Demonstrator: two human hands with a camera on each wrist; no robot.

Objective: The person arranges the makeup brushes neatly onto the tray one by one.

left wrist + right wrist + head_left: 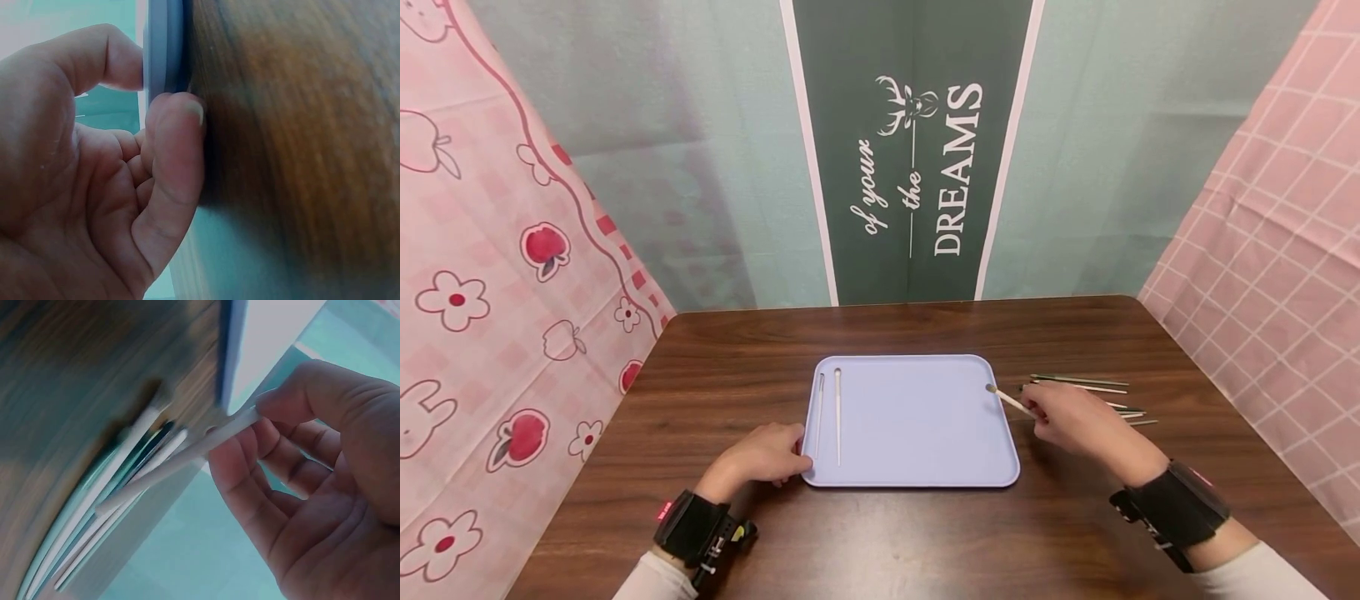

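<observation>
A pale lavender tray lies on the wooden table. Two slim white-handled brushes, a thinner one and a thicker one, lie side by side along its left part. My left hand pinches the tray's near left corner, thumb over the rim; in the left wrist view the forefinger curls against the outer edge. Between thumb and fingers, my right hand holds a white-handled paintbrush, its dark bristle tip over the tray's right rim. The right wrist view shows the handle slanting past other brushes.
Right of the tray, partly behind my right hand, several green and white brushes lie in a loose bunch on the table. A green cloth with lettering hangs behind the table's back edge, and pink patterned cloths hang at both sides.
</observation>
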